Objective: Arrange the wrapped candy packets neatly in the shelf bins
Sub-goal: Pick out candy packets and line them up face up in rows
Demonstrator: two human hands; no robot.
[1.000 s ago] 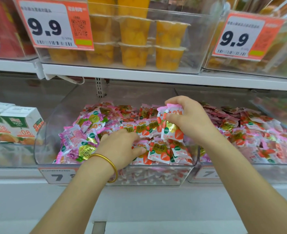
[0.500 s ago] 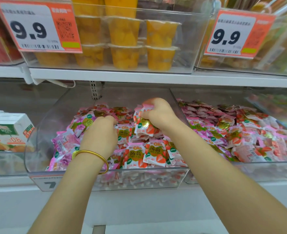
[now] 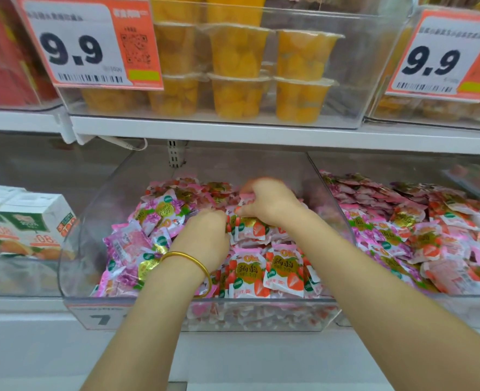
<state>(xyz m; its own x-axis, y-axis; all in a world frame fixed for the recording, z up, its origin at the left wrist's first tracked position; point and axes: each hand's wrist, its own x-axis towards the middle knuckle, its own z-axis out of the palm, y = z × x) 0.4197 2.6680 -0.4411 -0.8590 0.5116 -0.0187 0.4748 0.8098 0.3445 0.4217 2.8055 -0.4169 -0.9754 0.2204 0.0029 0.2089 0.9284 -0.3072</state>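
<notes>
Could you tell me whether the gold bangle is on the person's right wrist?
No, the gold bangle sits just behind the left hand, over the middle bin.

Two hands reach into a clear bin (image 3: 97,221) full of candy packets (image 3: 278,269). The right hand (image 3: 270,206) is curled, and its fingers (image 3: 251,189) pinch a pink packet (image 3: 246,196) on top of the pile. Just below and left of those fingers, the left hand (image 3: 205,235) curls down into the packets. Its fingertips are hidden. A gold bangle (image 3: 188,256) sits on the left wrist. Right of the fingers, a second bin (image 3: 430,311) holds more packets. Left of the fingers stand white boxes (image 3: 33,218). High above the fingers sit yellow fruit cups (image 3: 239,52) and a price tag (image 3: 89,43) that says 9.9.
</notes>
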